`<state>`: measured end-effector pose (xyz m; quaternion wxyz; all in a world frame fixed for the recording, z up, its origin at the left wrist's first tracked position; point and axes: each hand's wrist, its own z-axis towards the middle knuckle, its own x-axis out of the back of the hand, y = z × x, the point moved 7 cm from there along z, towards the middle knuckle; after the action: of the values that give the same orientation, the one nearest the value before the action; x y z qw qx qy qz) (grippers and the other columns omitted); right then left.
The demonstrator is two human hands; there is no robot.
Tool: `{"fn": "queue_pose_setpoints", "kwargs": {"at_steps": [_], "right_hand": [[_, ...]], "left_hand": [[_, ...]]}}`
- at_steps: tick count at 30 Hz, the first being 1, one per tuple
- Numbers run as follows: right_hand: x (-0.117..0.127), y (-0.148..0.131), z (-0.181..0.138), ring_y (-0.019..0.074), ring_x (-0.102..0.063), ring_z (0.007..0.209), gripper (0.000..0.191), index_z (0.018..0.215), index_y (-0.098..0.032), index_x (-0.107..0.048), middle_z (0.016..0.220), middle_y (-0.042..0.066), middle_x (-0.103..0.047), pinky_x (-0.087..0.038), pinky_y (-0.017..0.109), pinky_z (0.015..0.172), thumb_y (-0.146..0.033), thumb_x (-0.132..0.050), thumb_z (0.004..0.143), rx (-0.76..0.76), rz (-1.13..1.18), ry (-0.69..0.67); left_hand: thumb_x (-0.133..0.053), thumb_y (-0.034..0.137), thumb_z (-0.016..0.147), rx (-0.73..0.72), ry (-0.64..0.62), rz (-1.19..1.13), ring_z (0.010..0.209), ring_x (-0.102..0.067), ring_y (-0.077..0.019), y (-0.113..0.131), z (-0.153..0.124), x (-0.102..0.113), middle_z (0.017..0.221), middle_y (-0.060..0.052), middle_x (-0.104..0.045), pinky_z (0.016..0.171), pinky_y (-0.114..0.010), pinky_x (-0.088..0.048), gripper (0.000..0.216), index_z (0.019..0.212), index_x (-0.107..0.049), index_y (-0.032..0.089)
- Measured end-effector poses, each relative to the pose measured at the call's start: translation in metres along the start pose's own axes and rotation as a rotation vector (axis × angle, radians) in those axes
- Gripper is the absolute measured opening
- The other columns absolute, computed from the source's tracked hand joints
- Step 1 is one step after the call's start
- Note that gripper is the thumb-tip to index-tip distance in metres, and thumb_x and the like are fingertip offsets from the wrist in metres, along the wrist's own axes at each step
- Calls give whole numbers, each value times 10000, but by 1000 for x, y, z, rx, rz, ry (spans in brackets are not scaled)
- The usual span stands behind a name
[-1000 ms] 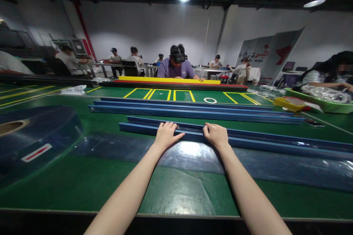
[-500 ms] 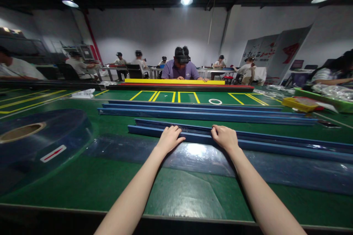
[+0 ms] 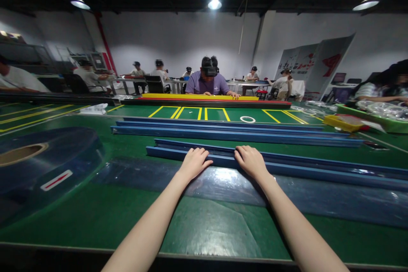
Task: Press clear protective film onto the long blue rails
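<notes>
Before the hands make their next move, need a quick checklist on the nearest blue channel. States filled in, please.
1. Left hand on the near blue channel: ok, fingers over its near wall.
2. Right hand on the same channel: ok, a short way along from the left.
3. Firm grip, either hand: cannot tell; undersides hidden.
4. Near channel apart from the far blue channels: ok, green table shows between.
5. Whole channel in view: not ok, its right end runs out of frame.
6. Clear strip joined to the roll: cannot tell.
</notes>
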<state>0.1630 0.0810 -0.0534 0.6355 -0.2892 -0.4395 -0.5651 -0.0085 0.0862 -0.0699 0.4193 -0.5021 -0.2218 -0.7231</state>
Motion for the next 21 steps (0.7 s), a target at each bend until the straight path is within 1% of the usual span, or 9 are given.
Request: {"fn": "queue_pose_setpoints", "kwargs": {"at_steps": [5,13,21], "right_hand": [[-3,-6,0,175,-557,906,340,991,-175,-595,965,72,-646,-319,271,761,-323,-300,911,0,19,-42],[-2,-5,1,178,-550,940,347,998,-172,-591,985,81,-644,-321,273,786,-319,-289,913,-4,39,-83],[-2,-6,1,179,-548,942,345,999,-167,-592,978,86,-643,-319,276,790,-312,-292,910,1,45,-93]], "left_hand": [[-403,461,880,33,-2,2,867,-538,-199,2,0,0,928,-51,-627,732,-311,-326,329,914,-567,178],[-380,461,886,38,1,-14,871,-529,-212,3,-1,2,919,-57,-622,731,-324,-322,342,903,-568,174],[-379,461,886,37,8,-17,874,-525,-212,3,0,-1,920,-60,-618,736,-323,-320,343,905,-570,176]]}}
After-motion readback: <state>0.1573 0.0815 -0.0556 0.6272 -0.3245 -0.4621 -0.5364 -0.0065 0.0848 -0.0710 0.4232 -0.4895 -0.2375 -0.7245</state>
